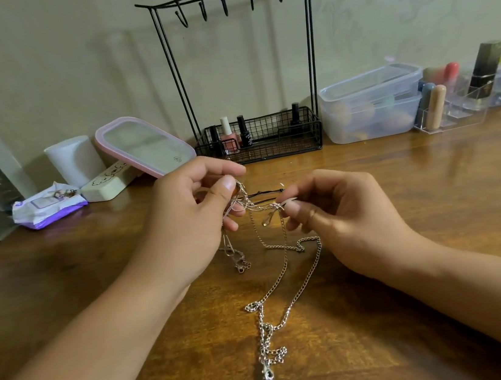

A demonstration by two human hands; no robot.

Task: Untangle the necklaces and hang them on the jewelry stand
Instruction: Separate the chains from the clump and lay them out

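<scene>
Necklaces (pixel 266 286): tangled, trailing onto near table (pixel 403 201). Left hand (pixel 191 213) and right hand (pixel 338 210): fingers curled, pinching chains. Stand (pixel 246 72): far, hooks bare.

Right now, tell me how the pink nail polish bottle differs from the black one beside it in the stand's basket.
The pink nail polish bottle has a white cap and a wide pink body; the black nail polish bottle is dark all over and narrower. Both stand upright in the jewelry stand's wire basket.
</scene>
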